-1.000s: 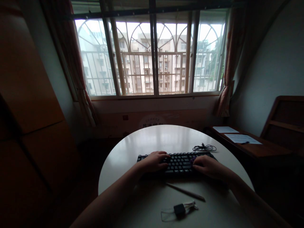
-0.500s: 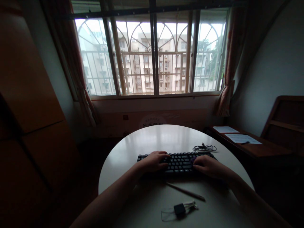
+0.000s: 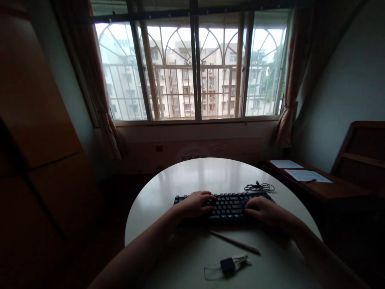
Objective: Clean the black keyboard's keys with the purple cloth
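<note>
Facing a barred window (image 3: 196, 80) is a round white table (image 3: 165, 184) bearing a black keyboard (image 3: 229, 208). The left hand (image 3: 195, 204) lies loosely spread on its keys; whether the right hand (image 3: 263, 209) grips anything, I cannot tell. Chinese characters (image 3: 195, 159) on a panel (image 3: 240, 147) behind are partly hidden; print on the papers (image 3: 306, 175) is unreadable.

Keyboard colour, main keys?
Black across the keyboard, as far as the dim light shows; best seen in the head view.
</note>
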`<state>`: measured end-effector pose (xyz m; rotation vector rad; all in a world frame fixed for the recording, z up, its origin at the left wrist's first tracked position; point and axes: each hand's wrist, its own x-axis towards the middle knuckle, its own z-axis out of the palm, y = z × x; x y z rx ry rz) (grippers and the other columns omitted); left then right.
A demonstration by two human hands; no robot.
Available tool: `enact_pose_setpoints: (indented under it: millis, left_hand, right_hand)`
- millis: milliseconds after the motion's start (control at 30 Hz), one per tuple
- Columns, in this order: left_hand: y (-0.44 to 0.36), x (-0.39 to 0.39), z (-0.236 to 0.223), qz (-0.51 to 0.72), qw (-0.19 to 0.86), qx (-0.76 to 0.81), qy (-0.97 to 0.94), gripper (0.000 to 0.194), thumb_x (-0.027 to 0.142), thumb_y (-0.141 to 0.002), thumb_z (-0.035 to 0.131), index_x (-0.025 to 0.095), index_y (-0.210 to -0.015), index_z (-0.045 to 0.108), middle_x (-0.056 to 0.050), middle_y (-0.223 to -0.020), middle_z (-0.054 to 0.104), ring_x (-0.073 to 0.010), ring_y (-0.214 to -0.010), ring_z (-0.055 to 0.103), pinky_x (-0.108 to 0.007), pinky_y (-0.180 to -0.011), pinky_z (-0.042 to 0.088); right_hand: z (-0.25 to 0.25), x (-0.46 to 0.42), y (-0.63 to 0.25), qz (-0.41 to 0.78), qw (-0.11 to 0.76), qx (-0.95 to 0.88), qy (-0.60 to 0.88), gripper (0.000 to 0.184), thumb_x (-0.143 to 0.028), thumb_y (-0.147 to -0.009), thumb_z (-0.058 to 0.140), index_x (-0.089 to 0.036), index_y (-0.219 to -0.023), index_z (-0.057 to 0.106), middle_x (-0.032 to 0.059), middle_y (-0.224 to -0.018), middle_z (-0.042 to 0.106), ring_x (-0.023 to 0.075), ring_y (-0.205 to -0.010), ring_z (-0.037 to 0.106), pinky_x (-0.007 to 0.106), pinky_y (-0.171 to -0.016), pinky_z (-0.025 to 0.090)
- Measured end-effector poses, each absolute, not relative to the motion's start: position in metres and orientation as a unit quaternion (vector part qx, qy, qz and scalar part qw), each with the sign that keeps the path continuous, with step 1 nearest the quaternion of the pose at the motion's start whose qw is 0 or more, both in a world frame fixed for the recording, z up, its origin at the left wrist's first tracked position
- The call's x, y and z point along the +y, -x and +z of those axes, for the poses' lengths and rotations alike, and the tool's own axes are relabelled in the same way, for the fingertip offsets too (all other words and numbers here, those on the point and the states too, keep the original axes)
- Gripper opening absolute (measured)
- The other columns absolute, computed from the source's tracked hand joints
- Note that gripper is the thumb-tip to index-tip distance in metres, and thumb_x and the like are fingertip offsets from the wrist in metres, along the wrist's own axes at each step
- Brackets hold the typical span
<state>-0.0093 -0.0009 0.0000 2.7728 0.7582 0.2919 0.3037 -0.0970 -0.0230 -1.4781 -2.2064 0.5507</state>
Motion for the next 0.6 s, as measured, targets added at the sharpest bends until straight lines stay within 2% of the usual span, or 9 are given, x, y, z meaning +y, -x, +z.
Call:
enact_pose_setpoints:
  millis: [600]
  left_hand:
    - [0.0086, -0.0016, 0.0005, 0.1, 0.126, 0.264, -0.951, 0.048, 0.038, -0.088, 0.062, 0.029, -0.135, 0.058, -0.006, -0.141, 0.055, -0.0299, -0.126, 0.053, -0.042, -0.108, 0.04]
  right_hand:
    - [-0.0203, -0.098, -0.3025, 0.2, 0.211, -0.795, 0.532, 0.024, -0.034, -0.089, 0.055, -0.019, -0.088, 0.074, 0.0049, -0.09, 0.074, 0.0215, -0.083, 0.067, 0.028, -0.075, 0.048]
